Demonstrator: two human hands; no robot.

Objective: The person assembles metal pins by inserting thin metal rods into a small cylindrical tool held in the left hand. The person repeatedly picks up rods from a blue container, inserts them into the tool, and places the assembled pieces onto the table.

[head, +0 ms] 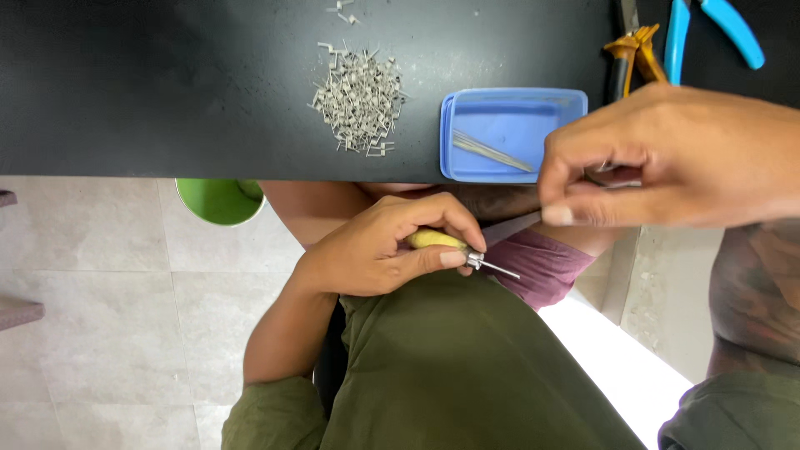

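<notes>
Black counter (167,83), matte top. Lying on it: a heap of small bent metal staples (360,100), a few strays beyond it; a shallow blue plastic tray (512,104) holding thin metal wires (487,152); orange-handled pliers (633,52); blue-handled pliers (708,25) at the far edge.

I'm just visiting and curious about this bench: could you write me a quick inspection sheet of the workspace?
Surface: black tabletop, above a pale tiled floor.
Job's things: yellow-handled tool with a thin metal tip; thin metal strip.
Clutter: pile of small bent metal pieces; blue tray holding thin wires; blue-handled pliers; orange-handled tool.
Grippers: left hand closed on the yellow-handled tool; right hand pinching the thin metal strip.
Cables: nothing seen.
Surroundings: green cup below the table edge.
</notes>
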